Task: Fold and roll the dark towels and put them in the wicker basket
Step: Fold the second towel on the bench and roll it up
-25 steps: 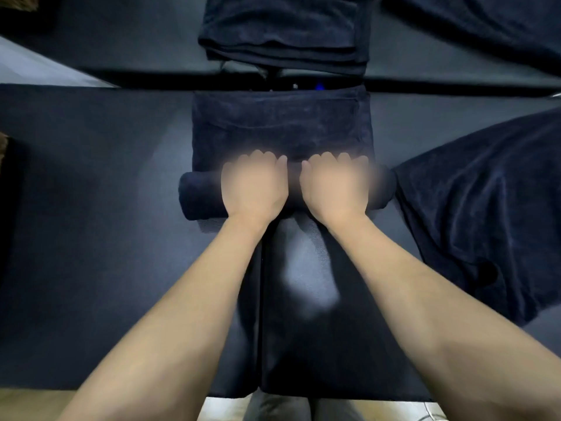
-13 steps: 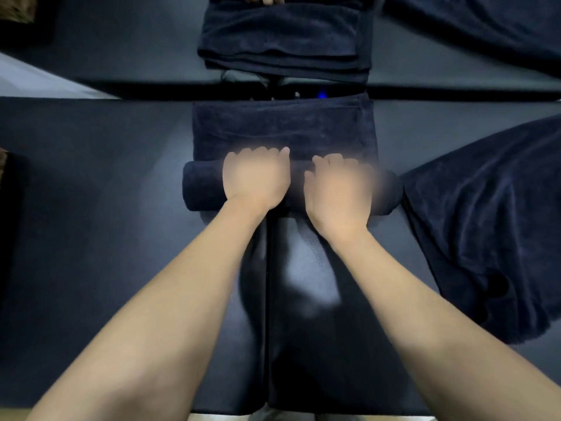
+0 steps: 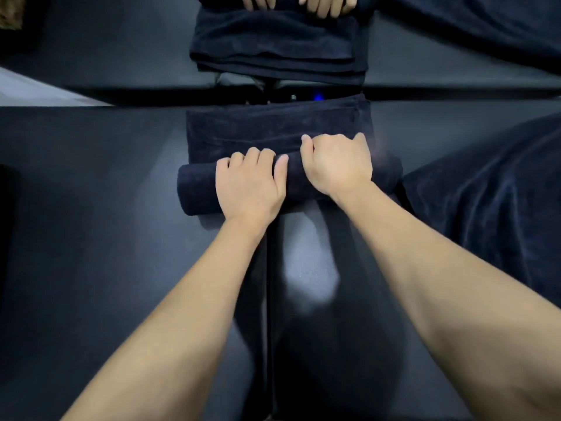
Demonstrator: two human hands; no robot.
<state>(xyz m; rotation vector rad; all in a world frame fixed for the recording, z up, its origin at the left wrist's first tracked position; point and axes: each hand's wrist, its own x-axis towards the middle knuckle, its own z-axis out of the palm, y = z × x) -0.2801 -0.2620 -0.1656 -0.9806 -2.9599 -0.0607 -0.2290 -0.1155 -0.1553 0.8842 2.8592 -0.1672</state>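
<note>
A dark navy towel (image 3: 273, 129) lies folded into a strip on the dark table, its near end wound into a roll (image 3: 197, 189). My left hand (image 3: 250, 185) lies over the roll's middle with fingers curled round its far side. My right hand (image 3: 337, 164) grips the roll just to the right, slightly farther forward, fingers curled over the top. The unrolled part stretches away to the table's far edge. A corner of the wicker basket (image 3: 10, 12) shows at the top left.
A loose dark towel (image 3: 491, 208) is heaped at the right. On a second table beyond a gap, another person's hands (image 3: 299, 3) rest on a folded dark towel (image 3: 279, 50). More dark cloth (image 3: 491, 25) lies at the top right.
The roll has moved farther up the strip and grown thicker. My right hand has shifted forward over it. The other person's hands have come into view at the top.
</note>
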